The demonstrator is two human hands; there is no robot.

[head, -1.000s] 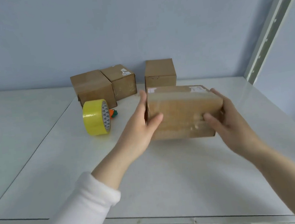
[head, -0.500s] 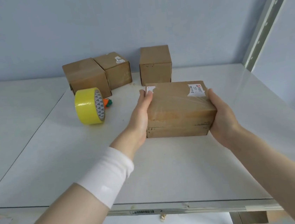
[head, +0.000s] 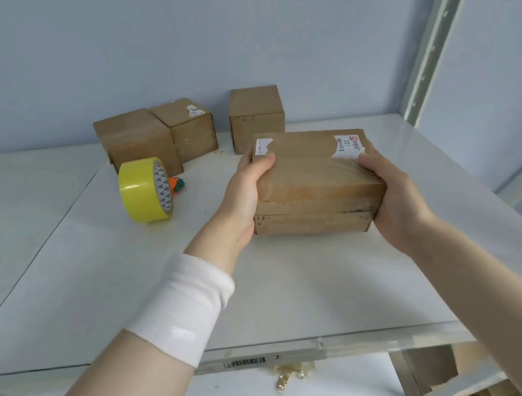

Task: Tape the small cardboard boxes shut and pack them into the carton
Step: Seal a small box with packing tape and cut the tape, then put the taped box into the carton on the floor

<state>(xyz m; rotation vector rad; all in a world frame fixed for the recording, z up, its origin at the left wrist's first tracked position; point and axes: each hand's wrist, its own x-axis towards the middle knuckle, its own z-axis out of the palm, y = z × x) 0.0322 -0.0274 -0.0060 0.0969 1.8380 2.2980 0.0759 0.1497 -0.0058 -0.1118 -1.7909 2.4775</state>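
Gripping a flat cardboard box by both ends, right of the middle of the white surface.

The left hand clamps the box's left end, its thumb curled over the top beside a torn white label. The right hand wraps the right end, thumb on the top edge near a printed label. Both forearms reach forward, and the left wears a white fabric wristband. The box is a low brown slab with a glossy taped top and a seam along its near side. Whether it rests on the smooth surface I cannot tell. By the far wall the left cube box touches the middle cube box, and the right cube box stands apart. A yellow tape roll stands on edge.
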